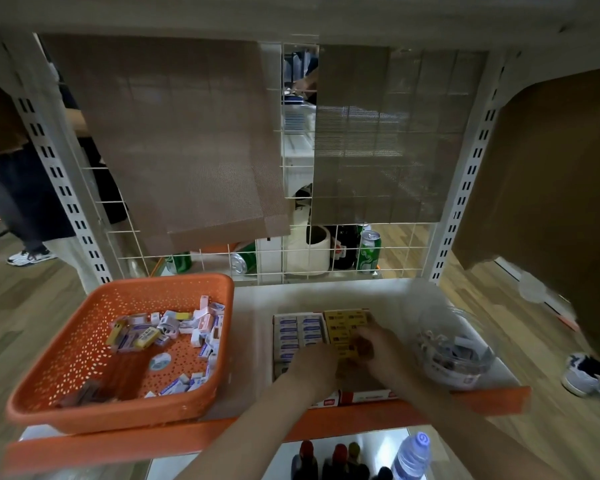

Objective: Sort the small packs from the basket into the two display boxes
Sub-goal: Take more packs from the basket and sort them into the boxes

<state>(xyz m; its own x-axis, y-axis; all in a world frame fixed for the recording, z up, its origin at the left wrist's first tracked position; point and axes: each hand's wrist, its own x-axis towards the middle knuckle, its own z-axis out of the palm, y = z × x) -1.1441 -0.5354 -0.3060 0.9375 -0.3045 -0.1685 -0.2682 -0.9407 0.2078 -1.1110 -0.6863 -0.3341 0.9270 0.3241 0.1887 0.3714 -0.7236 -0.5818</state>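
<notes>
Near the shelf's orange lip (482, 400), left hand (314, 365) and right hand (374, 348) crowd the cardboard display box (364, 397); grips blurred, untellable; perforated basket (125, 285) alongside.

On the white shelf board (253, 327), the orange perforated plastic basket (49, 403) sits at 9 o'clock with loose small card packs (174, 330) in it, the low cardboard display boxes (364, 397) at the centre, and the clear round plastic bowl (454, 351) just beside them at 3 o'clock. In the boxes, blue-and-white packs (298, 332) fill the 9 o'clock side and yellow packs (347, 322) the 3 o'clock side. Behind the white wire grid (282, 258) at 12 o'clock stand green metal drink cans (369, 252).
</notes>
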